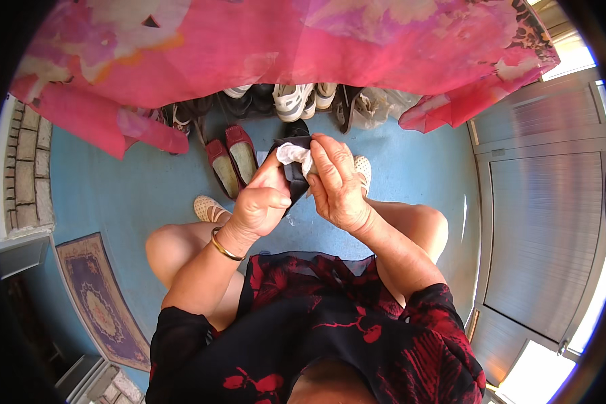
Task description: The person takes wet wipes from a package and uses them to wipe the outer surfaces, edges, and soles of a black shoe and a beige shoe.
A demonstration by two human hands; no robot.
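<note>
Above the floor between my knees, my left hand (264, 196) is closed round a black shoe (297, 183), thumb lying across its near side. A crumpled white cloth or tissue (293, 153) sits against the upper part of the shoe. My right hand (340, 182) pinches the cloth from the right, its fingers bent over the edge of the shoe. Part of the shoe is hidden behind both hands. On the floor just to the left stands a pair of dark red flat shoes (241, 149).
A pink floral curtain (249, 47) hangs over a shoe rack with white sneakers (291, 101), dark shoes and a clear plastic bag (374, 108). A patterned mat (104, 296) lies left on the blue floor (114, 195). A metal door (545, 236) stands at right.
</note>
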